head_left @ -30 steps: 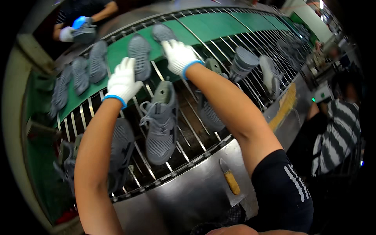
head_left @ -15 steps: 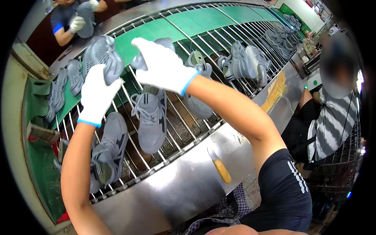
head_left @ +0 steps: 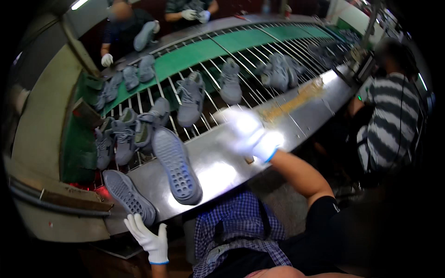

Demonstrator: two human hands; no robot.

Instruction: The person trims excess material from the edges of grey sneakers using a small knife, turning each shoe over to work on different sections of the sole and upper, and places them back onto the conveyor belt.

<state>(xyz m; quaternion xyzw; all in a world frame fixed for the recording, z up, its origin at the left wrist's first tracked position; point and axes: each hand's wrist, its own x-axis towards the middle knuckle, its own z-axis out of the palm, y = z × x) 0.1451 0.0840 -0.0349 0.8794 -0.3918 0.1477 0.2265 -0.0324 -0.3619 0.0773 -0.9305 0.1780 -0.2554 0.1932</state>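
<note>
Two grey shoe soles rest tread-side up on the metal ledge: the longer sole (head_left: 176,166) leans near the rack, and the other sole (head_left: 130,197) lies at the ledge's left end. My left hand (head_left: 149,238), in a white glove, has its fingers spread at the near end of that left sole, seemingly touching it. Above the ledge to the right is my white-gloved right hand (head_left: 245,129), smeared by motion, so its fingers cannot be read. Just under its wrist shows a bit of the knife's wooden handle (head_left: 249,160).
Grey lace-up shoes (head_left: 191,99) stand along the barred conveyor (head_left: 208,127), several clustered at its left end. A green strip (head_left: 192,53) runs behind them. Across it, people handle shoes; one co-worker in a striped shirt (head_left: 391,120) sits at the right.
Both hands have come back from over the conveyor to the ledge, the left low, the right to the knife's side. Two soles now lie on the ledge. The view has shifted.
</note>
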